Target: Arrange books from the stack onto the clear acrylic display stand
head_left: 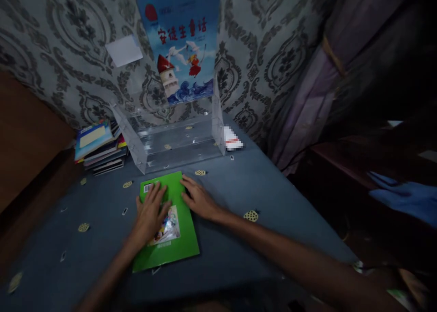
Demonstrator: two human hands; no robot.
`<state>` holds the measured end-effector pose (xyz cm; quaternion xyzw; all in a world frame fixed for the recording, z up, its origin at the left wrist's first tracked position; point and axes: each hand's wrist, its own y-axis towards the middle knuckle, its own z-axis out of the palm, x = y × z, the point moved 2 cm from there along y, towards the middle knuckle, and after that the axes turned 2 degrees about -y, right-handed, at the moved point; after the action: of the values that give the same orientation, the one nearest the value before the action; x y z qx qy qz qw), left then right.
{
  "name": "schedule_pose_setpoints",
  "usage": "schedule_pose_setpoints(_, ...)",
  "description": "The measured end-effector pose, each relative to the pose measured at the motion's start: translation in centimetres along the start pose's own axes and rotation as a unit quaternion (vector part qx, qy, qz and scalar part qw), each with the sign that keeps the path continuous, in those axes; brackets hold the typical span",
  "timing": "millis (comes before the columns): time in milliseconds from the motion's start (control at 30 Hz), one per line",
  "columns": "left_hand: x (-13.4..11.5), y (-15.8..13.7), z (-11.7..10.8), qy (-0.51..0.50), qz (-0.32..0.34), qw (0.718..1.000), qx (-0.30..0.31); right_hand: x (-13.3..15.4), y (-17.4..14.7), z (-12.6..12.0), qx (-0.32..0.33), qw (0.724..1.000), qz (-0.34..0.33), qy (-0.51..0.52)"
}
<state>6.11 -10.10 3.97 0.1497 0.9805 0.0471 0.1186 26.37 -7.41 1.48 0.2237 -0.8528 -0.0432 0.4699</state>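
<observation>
A green book (187, 239) lies flat on the table, a barcode in its upper left corner and a colourful picture panel lower down. Resting on its cover is my left hand (148, 218), fingers spread, hiding part of the picture. My right hand (198, 200) touches the book's upper right edge with its fingertips, fingers apart and slightly bent. Just beyond the book stands a clear plastic rack (180, 159). At the rack's back, a blue picture book (186, 39) with red Chinese characters is upright, close to the wall.
Several stacked books (100, 148) lie left of the rack. A small white item (232, 139), blurred out, is at its right side. The table (232, 257) has a blue-grey cloth with pineapple prints. A purple curtain (307, 98) hangs at the right, and blue fabric (406, 198) lies farther right.
</observation>
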Motion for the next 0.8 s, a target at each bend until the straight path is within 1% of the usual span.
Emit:
schedule_pose_setpoints(67, -0.5, -3.1, 0.0, 0.010, 0.067, 0.997, 0.021, -0.4, -0.2, 0.1, -0.010, 1.000, -0.013, 0.006)
schedule_pose_setpoints(167, -0.6, -7.2, -0.1, 0.018, 0.169, 0.984, 0.049, -0.8, -0.5, 0.1, -0.018, 1.000, -0.021, 0.007)
schedule_pose_setpoints(200, -0.5, -8.1, -0.1, 0.022, 0.189, 0.980, 0.053, -0.8, -0.5, 0.1, -0.018, 1.000, -0.021, 0.006)
schedule_pose_setpoints(267, -0.2, -9.2, -0.1, 0.036, 0.201, 0.977, 0.056, -0.8, -0.6, 0.1, -0.017, 1.000, -0.020, 0.003)
schedule_pose_setpoints(333, 0.0, -9.4, 0.1, 0.052, 0.199, 0.977, 0.050, -0.8, -0.6, 0.1, -0.019, 1.000, -0.020, 0.002)
schedule_pose_setpoints(433, 0.2, -8.8, 0.2, 0.067, 0.210, 0.974, 0.043, -0.7, -0.6, 0.1, -0.022, 1.000, -0.018, 0.003)
schedule_pose_setpoints(567, 0.0, -7.7, -0.3, 0.066, 0.213, 0.972, 0.067, -0.6, -0.5, 0.1, -0.023, 1.000, -0.017, -0.002)
schedule_pose_setpoints(667, -0.2, -7.0, -1.0, 0.059, 0.212, 0.973, 0.074, -0.7, -0.5, 0.1, -0.029, 0.999, -0.019, -0.006)
schedule_pose_setpoints(800, 0.3, -6.3, -1.7, 0.030, 0.226, 0.969, 0.096, -0.9, -0.6, 0.1, -0.032, 0.999, -0.024, -0.014)
